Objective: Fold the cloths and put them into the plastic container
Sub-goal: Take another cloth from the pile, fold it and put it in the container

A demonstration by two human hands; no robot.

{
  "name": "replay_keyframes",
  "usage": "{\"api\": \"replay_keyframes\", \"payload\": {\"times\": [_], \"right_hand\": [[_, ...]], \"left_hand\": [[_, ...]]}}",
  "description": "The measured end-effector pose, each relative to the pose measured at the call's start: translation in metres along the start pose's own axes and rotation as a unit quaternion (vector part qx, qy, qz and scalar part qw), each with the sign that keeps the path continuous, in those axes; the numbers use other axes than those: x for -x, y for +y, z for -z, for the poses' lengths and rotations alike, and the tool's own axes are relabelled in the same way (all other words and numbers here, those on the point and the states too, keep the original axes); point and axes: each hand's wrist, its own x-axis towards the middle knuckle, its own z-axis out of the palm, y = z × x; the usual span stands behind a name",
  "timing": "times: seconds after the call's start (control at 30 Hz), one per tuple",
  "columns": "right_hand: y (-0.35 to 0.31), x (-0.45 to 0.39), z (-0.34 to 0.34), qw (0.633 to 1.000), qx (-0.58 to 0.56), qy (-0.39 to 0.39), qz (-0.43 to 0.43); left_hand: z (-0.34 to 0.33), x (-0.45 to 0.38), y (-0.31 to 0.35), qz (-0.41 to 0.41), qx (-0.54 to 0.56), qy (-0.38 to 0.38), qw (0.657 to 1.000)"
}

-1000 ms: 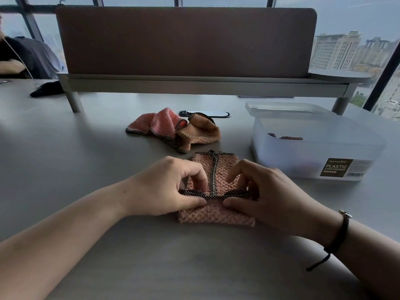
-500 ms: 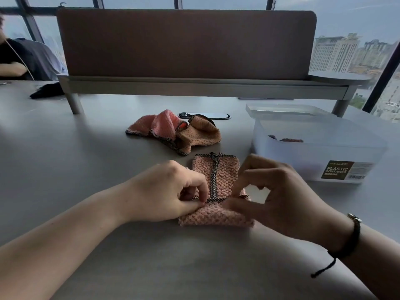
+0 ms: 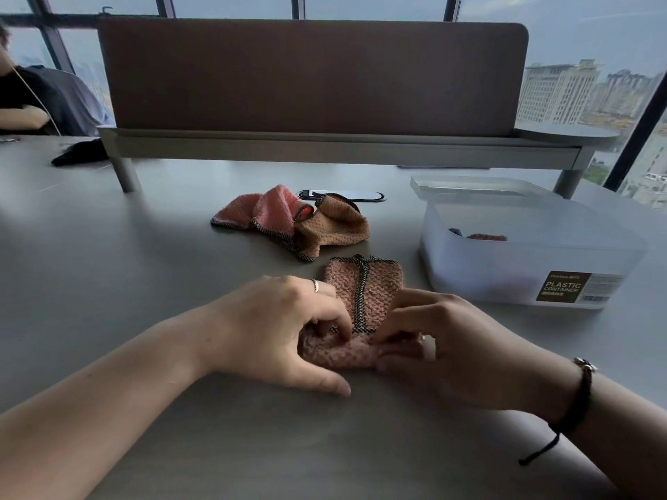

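Observation:
A pink waffle cloth [image 3: 364, 290] with dark checked trim lies partly folded on the grey table in front of me. My left hand [image 3: 281, 330] and my right hand [image 3: 436, 344] both pinch its near edge, which is rolled up off the table. Behind it lie a crumpled pink cloth [image 3: 260, 214] and a tan cloth [image 3: 332, 229], touching each other. The translucent plastic container [image 3: 519, 268] stands open at the right, with folded cloth showing inside.
The container's lid [image 3: 476, 187] lies behind it. A dark flat phone-like object [image 3: 343, 195] rests behind the crumpled cloths. A brown desk divider [image 3: 310, 77] on grey legs spans the back. Another person's arm [image 3: 21, 117] is at far left beside a black item [image 3: 77, 155].
Both hands have gathered the near edge of the pink cloth and lifted it into a roll toward the far side. The right hand has dropped lower onto the cloth.

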Motion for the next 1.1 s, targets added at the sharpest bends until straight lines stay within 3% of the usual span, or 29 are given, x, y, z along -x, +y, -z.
{"api": "replay_keyframes", "payload": {"times": [0.27, 0.4, 0.6, 0.8, 1.1], "right_hand": [[0.005, -0.002, 0.0, 0.998, 0.0, 0.048, -0.03], [0.006, 0.0, 0.006, 0.999, 0.014, 0.017, -0.048], [0.011, 0.0, 0.005, 0.993, 0.053, 0.057, -0.085], [0.01, -0.002, 0.003, 0.979, -0.064, 0.095, -0.166], [0.012, -0.005, 0.0, 0.967, -0.07, 0.121, -0.214]], "left_hand": [[-0.002, -0.003, -0.007, 0.005, 0.015, 0.033, 0.999], [-0.004, -0.004, -0.014, 0.023, 0.035, 0.057, 0.998], [-0.012, -0.007, -0.017, 0.099, 0.184, 0.1, 0.973], [-0.017, -0.011, -0.021, 0.147, 0.296, 0.101, 0.938], [-0.023, -0.015, -0.008, 0.16, 0.277, 0.127, 0.939]]}}
